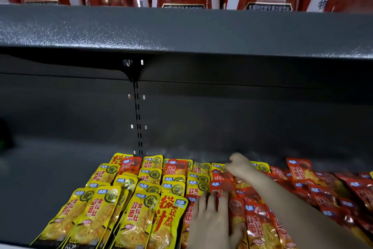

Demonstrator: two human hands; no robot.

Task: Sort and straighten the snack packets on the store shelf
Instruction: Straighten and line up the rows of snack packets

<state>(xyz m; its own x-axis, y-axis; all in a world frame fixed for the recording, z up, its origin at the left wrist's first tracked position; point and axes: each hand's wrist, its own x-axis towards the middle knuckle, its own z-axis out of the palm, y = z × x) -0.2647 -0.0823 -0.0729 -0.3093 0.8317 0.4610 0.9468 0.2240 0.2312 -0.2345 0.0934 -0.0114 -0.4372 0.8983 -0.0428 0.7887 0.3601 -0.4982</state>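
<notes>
Both hands are down on the shelf [50, 178] now. The left hand [212, 220] lies flat at the near edge, its fingers [211, 200] straight and slightly spread, pressing on the red packets [256, 220] right at the seam with the yellow packets [96, 210]. The right hand [239, 166] reaches to the far row, fingers curled down onto the packets there; whether they pinch one, I cannot tell.

The sorting looks well along: yellow is massed on the left in overlapping columns, red on the right. But it is not finished! One stray red packet [130, 165] and a second red one [178, 168] sit among the far yellows, and a yellow packet [262, 167] pokes out just right of the right hand. The red side looks looser and wants straightening.
</notes>
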